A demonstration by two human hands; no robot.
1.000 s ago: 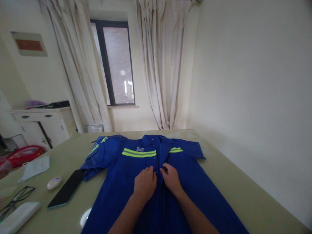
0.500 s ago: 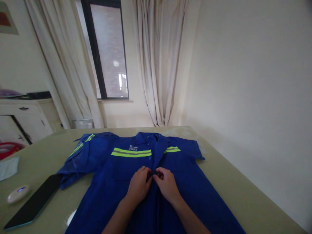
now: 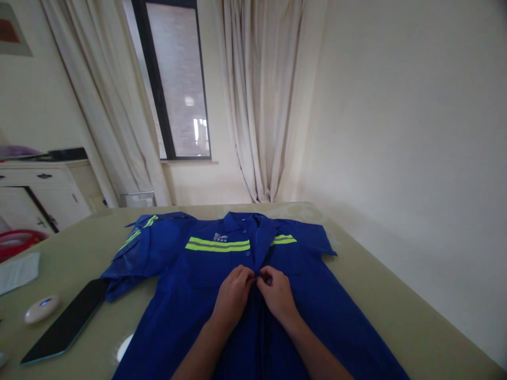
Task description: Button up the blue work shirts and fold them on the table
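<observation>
- The left hand pinches thumb and fingers together on the front opening of the blue shirt; the right hand does likewise just beside it, its forefinger curled toward its thumb. The fingertips nearly meet, and the fabric between them is mostly hidden.
- A red basin, cut off at the left edge of the view, has something pale inside, too unclear to identify.
- Near it stands a white cabinet with drawers above and doors below. A dark gap shows between the doors; what is inside cannot be told. Purple and dark items lie on top.
- The shirt lies face up on the greenish table, collar at the far end, hem running out of view toward the person.
- It is deep blue and short-sleeved. A lime-yellow band with a grey centre line crosses the chest, broken at the opening; white lettering sits above it on the left.
- Small blue buttons line the upper front, which is unfastened near the collar. The sleeve on the left is bunched, with more lime stripes.
- A dark phone lies against that sleeve, beside a pale oval gadget.
</observation>
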